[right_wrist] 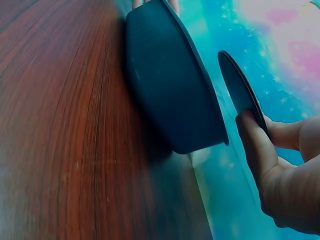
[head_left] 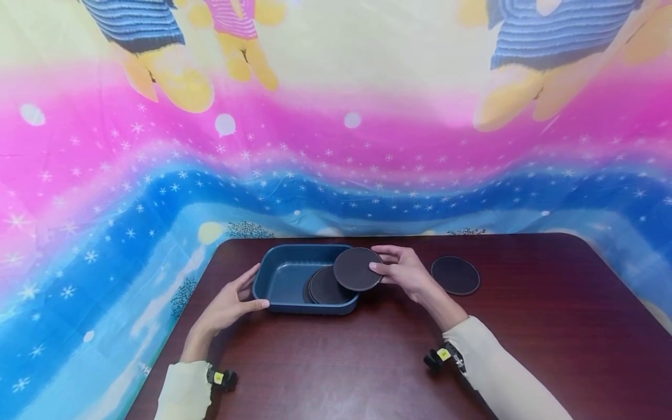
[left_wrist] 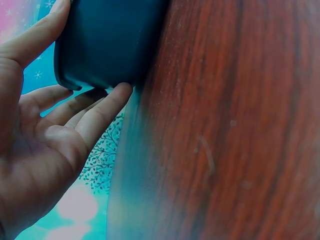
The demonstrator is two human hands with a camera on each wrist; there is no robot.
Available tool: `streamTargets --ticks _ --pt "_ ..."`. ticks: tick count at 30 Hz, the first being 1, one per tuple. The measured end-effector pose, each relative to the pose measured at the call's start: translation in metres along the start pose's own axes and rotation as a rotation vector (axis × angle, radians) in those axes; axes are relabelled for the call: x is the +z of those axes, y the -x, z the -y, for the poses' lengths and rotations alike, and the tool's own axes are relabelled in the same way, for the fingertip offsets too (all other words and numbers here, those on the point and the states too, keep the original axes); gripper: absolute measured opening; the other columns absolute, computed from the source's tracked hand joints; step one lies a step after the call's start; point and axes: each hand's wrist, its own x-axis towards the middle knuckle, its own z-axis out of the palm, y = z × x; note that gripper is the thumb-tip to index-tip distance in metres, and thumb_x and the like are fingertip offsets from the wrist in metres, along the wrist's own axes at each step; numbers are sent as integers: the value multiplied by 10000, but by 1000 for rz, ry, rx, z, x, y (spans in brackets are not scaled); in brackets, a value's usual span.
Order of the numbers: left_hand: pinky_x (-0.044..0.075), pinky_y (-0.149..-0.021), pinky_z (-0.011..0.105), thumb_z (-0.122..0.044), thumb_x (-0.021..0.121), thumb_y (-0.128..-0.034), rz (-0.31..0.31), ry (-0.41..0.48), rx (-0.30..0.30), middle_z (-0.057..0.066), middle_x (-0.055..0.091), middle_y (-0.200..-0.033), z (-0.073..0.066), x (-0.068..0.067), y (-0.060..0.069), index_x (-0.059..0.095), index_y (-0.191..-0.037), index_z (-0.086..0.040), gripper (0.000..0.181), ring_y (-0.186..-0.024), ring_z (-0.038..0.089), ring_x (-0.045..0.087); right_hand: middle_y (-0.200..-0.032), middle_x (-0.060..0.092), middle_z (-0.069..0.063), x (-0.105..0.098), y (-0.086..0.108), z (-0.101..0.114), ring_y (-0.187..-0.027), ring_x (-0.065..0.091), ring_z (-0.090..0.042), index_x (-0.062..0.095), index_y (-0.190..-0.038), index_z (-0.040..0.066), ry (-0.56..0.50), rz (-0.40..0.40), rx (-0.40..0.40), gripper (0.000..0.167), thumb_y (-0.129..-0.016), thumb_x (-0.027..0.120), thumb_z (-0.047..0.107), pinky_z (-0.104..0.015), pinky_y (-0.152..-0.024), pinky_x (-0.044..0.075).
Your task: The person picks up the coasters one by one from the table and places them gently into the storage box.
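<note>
A dark blue rectangular container (head_left: 280,306) stands on the table, seen side-on in the right wrist view. My left hand (head_left: 229,303) holds its left end, thumb by the near corner and fingers along the end wall towards the far corner. My right hand (head_left: 406,269) pinches a round dark brown coaster (head_left: 356,269) by its right edge, thumb on top. This coaster is tilted above the container's right end and apart from its rim in the right wrist view. Similar coasters (head_left: 325,290) lie overlapping inside the container, partly hidden beneath the held one.
Another round dark coaster (head_left: 455,275) lies on the table right of the container, beyond my right forearm. The reddish-brown wooden table (head_left: 336,367) has rounded far corners. A colourful printed cloth (head_left: 336,146) hangs behind the table and down its left side.
</note>
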Motion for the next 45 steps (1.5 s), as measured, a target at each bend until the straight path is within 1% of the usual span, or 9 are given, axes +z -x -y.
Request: streamTargets --ticks 4,11,17,22,28,35,45 --pt "594 -1064 534 -256 837 -958 -2 0 -1 213 343 -1741 1 1 1 229 -1733 -203 987 -1506 491 487 -1384 675 -304 7 -3 0 -832 767 -70 538 -1535 -41 2 -1 -1 561 -1005 716 1 -247 -749 651" --pt "590 -1068 538 -256 833 -961 -3 -4 4 214 334 -1744 2 2 1 221 -1734 -201 987 -1515 497 472 -1379 679 -308 19 -6 -1 -829 769 -82 539 -1530 -45 8 1 -6 565 -997 722 -5 -244 -726 648" --pt "592 -1065 538 -251 829 -965 -2 -8 18 222 336 -1741 2 1 1 221 -1734 -188 982 -1513 501 473 -1356 694 -290 27 -9 -1 -851 771 -109 586 -1505 -9 37 -8 -7 535 -992 737 0 -282 -751 662" --pt "583 -1073 555 -246 824 -969 -4 -19 26 231 342 -1736 2 1 1 220 -1734 -179 977 -1507 502 480 -1317 717 -269 32 -10 -1 -847 768 -116 627 -1471 18 62 -19 -6 497 -988 744 4 -293 -742 663" --pt "577 -1079 563 -243 825 -968 -5 -23 29 232 346 -1734 2 1 1 225 -1733 -181 974 -1509 501 477 -1316 718 -268 37 -12 -3 -849 771 -129 627 -1476 22 73 -13 -9 509 -982 752 4 -305 -737 667" --pt "572 -1089 560 -267 833 -961 -2 -17 18 214 335 -1744 2 1 0 225 -1734 -201 985 -1521 494 464 -1316 725 -260 41 -10 1 -855 772 -138 641 -1469 38 119 -22 -12 509 -976 766 18 -312 -736 667" --pt "574 -1088 553 -251 831 -963 1 -10 12 221 333 -1743 1 1 1 216 -1735 -194 988 -1522 494 463 -1300 754 -220 52 -15 -1 -865 792 -169 668 -1454 70 205 -38 -29 514 -958 793 24 -333 -721 674"
